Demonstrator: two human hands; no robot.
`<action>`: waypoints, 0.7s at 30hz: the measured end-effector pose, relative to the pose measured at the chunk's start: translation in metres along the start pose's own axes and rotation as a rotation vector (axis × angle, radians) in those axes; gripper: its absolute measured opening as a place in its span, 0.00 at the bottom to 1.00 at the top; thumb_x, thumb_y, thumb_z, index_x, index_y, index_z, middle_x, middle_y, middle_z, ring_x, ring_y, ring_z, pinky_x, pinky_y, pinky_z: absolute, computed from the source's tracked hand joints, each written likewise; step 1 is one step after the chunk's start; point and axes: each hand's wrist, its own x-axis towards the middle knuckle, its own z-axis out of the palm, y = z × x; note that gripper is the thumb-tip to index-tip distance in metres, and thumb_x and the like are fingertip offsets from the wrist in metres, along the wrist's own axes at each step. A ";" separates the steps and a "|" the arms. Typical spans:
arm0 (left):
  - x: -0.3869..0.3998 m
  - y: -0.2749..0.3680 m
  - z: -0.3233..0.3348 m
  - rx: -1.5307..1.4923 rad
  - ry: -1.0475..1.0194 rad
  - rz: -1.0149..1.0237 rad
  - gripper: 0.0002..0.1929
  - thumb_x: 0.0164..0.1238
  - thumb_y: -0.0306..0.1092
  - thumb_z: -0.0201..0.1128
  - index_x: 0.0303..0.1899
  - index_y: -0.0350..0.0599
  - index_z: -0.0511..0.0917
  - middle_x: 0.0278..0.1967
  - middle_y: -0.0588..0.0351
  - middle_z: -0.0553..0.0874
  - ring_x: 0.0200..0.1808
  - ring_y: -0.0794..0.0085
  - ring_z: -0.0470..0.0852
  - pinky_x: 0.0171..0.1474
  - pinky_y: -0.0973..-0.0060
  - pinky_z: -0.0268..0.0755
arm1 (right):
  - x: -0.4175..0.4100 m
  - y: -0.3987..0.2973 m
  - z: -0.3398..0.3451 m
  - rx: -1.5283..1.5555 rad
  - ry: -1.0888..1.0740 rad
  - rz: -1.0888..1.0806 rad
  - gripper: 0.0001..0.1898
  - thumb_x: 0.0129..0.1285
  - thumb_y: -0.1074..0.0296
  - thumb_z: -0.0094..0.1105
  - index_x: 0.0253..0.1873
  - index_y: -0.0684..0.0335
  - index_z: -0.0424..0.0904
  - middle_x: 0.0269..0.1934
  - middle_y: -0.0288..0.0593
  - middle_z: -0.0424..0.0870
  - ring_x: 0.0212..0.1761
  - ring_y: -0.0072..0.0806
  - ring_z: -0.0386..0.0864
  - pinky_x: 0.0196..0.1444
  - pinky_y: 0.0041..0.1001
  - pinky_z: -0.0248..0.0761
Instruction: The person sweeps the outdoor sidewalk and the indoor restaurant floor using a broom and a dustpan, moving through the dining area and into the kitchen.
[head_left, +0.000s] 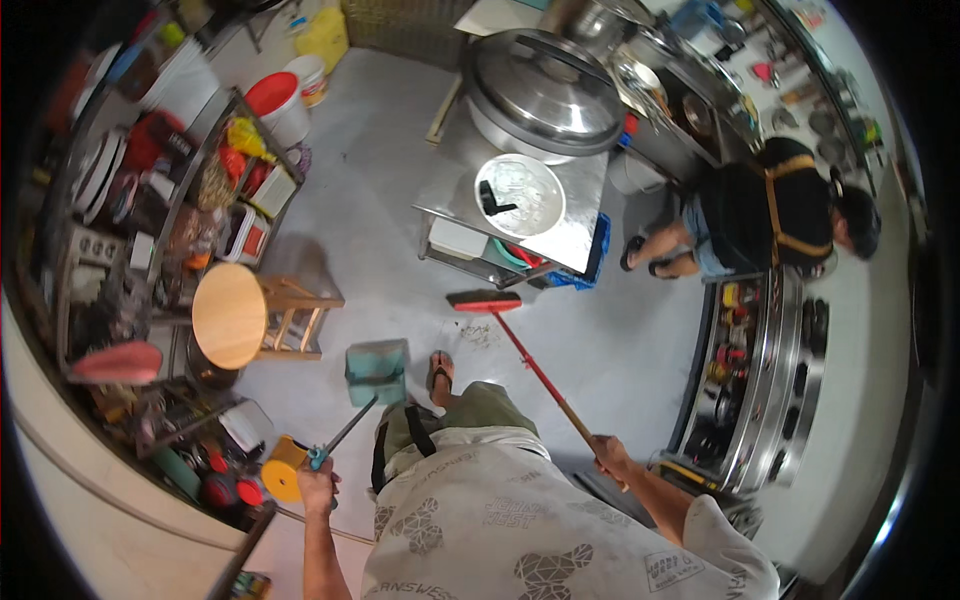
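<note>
My left hand (318, 484) is closed around the handle of a teal long-handled dustpan (376, 371), whose pan rests on the grey floor left of my sandalled foot. My right hand (611, 457) grips the wooden end of a broom handle, with a red broom head (487, 302) on the floor ahead of me. Between the broom head and my foot lies a small scatter of debris (478, 334). The dustpan and the broom head are apart.
A steel table (577, 225) with a large lidded pot (544, 90) and a white basin (551, 196) stands ahead. A wooden stool (229, 315) and crowded shelves are at left. Another person (765, 206) bends by the steel stove (787, 390) at right.
</note>
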 end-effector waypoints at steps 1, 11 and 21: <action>0.010 0.014 0.003 0.134 -0.106 0.058 0.07 0.62 0.32 0.58 0.33 0.37 0.74 0.14 0.56 0.77 0.09 0.77 0.70 0.12 0.78 0.61 | 0.005 -0.006 0.008 0.032 -0.001 0.012 0.16 0.67 0.62 0.37 0.42 0.62 0.76 0.17 0.42 0.72 0.11 0.26 0.67 0.10 0.29 0.61; 0.085 0.122 0.029 0.268 -0.319 0.264 0.07 0.60 0.29 0.59 0.38 0.38 0.75 0.13 0.59 0.75 0.10 0.79 0.70 0.14 0.78 0.61 | -0.070 -0.013 0.055 0.395 -0.081 0.173 0.15 0.70 0.59 0.43 0.44 0.66 0.72 0.16 0.41 0.70 0.10 0.23 0.64 0.10 0.26 0.57; 0.149 0.150 0.032 0.491 -0.505 0.483 0.13 0.57 0.29 0.60 0.43 0.35 0.76 0.18 0.53 0.79 0.15 0.71 0.79 0.23 0.73 0.71 | -0.001 -0.041 0.128 0.626 0.268 0.125 0.14 0.63 0.69 0.47 0.23 0.67 0.70 0.11 0.44 0.69 0.08 0.30 0.68 0.08 0.33 0.59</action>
